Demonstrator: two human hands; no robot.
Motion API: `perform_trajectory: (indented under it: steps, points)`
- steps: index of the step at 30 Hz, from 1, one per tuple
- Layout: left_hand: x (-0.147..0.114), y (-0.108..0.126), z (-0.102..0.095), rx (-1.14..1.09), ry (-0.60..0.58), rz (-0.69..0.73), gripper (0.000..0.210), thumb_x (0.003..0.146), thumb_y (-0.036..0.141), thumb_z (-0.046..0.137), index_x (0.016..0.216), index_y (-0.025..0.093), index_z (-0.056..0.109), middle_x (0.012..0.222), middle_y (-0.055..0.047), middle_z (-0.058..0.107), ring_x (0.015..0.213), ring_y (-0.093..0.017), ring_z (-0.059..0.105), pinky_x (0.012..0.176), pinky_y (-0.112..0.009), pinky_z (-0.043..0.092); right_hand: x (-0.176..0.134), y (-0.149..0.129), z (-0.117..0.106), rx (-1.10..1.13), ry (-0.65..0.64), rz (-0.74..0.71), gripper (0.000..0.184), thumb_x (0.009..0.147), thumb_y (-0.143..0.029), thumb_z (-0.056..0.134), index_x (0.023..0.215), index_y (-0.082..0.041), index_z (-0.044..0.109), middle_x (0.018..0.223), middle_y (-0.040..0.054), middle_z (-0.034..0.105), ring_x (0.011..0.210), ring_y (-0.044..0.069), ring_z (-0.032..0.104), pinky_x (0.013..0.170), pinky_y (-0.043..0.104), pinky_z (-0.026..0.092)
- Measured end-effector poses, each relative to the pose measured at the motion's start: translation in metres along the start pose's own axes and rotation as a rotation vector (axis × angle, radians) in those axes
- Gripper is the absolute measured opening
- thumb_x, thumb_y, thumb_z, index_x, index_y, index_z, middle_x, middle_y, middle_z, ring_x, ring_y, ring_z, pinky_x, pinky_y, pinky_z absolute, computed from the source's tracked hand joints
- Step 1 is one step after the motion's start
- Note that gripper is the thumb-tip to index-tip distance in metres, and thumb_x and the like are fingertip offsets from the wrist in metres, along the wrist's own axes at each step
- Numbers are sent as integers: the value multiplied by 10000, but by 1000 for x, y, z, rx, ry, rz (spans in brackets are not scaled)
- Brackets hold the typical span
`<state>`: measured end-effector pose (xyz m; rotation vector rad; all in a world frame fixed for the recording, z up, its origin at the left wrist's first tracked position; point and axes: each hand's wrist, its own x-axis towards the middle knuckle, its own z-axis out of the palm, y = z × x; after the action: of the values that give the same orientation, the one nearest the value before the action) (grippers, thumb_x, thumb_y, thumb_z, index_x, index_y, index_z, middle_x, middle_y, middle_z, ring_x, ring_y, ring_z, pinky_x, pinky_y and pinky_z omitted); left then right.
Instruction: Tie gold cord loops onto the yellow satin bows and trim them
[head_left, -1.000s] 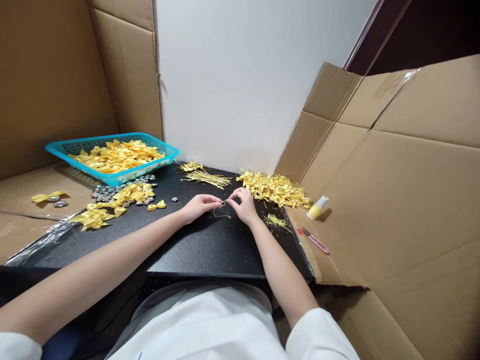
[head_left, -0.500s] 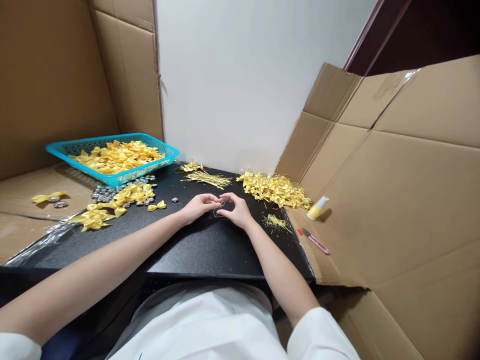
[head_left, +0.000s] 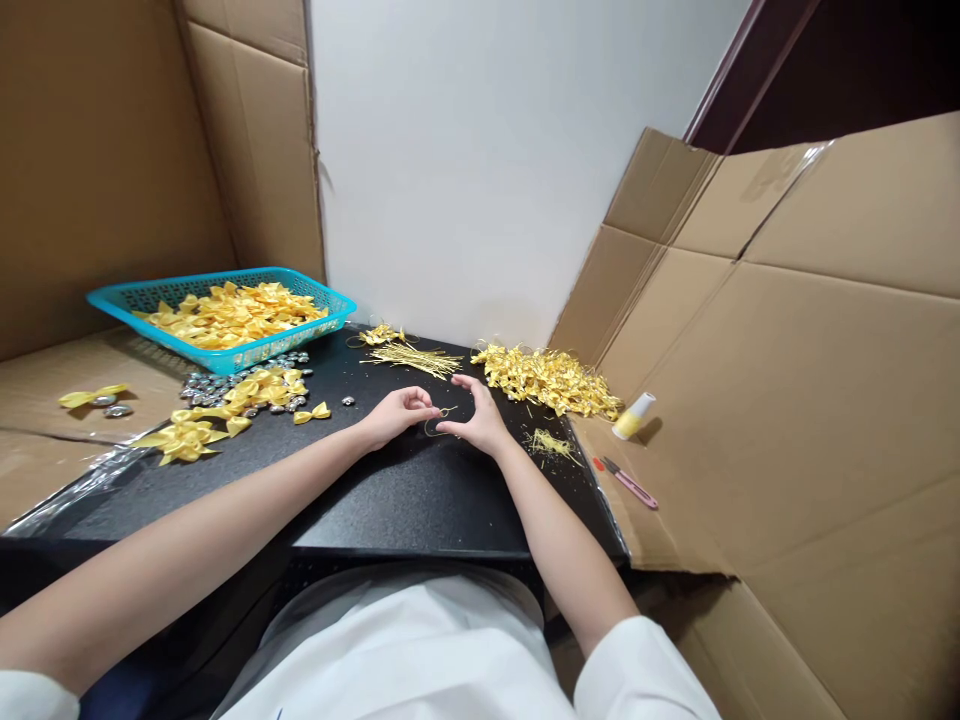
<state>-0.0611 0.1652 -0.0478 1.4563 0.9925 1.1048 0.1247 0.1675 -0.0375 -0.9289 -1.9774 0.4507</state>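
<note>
Over the middle of the black table [head_left: 390, 500], my left hand [head_left: 401, 415] pinches a thin yellow cord [head_left: 436, 430]. The cord hangs in a loose loop, with a short end sticking out to the right of the fingertips. My right hand [head_left: 480, 420] is open just beside it, thumb and fingers spread around the cord's end; whether the thumb touches the cord I cannot tell. Behind the hands lies a bundle of straight yellow cords [head_left: 416, 360]. A single yellow bow [head_left: 312, 412] and a small silver bead [head_left: 348, 401] lie left of my left hand.
A turquoise basket [head_left: 225, 362] of yellow bows stands at the back left, before silver beads [head_left: 217, 388] and loose bows [head_left: 187, 437]. Right are a heap of small yellow bows [head_left: 547, 380], cord scraps [head_left: 551, 443], a white-and-yellow bottle [head_left: 634, 416] and pink snips [head_left: 631, 485]. Cardboard walls flank the table.
My right hand's fingers have opened away from my left fingertips, and the cord's short end now shows between the hands. My left hand keeps its pinch in nearly the same place.
</note>
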Motion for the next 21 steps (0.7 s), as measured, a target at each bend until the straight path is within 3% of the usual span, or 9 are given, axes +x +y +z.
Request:
perform_trajectory:
  steps: [3, 7, 13, 21]
  points:
    - [0, 0, 0, -13, -17, 1, 403, 572, 414, 786, 745, 180, 507, 584, 35, 592, 528, -118, 526, 545, -231, 334, -1, -7, 8, 94, -67, -43, 572, 639, -191, 751, 1168, -242, 540, 1039, 35, 686, 991, 179, 651, 954, 353, 473]
    - [-1, 0, -1, -18, -13, 8, 387, 572, 395, 784, 741, 174, 514, 586, 39, 595, 534, -109, 517, 553, -224, 325, -1, -9, 17, 171, -59, -22, 381, 706, -167, 671, 1068, -242, 580, 889, -2, 703, 837, 153, 685, 860, 323, 525]
    - [-1, 1, 0, -7, 0, 13, 385, 572, 393, 788, 720, 175, 507, 551, 61, 549, 494, -87, 456, 521, -215, 288, -1, -3, 13, 187, 12, -34, 326, 729, -198, 629, 1050, -220, 573, 790, -7, 676, 732, 148, 664, 775, 301, 537]
    - [1, -2, 0, 15, -6, 4, 390, 575, 383, 787, 726, 172, 496, 551, 62, 546, 503, -82, 454, 520, -207, 291, -2, 0, 17, 109, 10, -101, 301, 687, -148, 553, 979, -217, 522, 721, -43, 567, 639, 116, 555, 682, 255, 487]
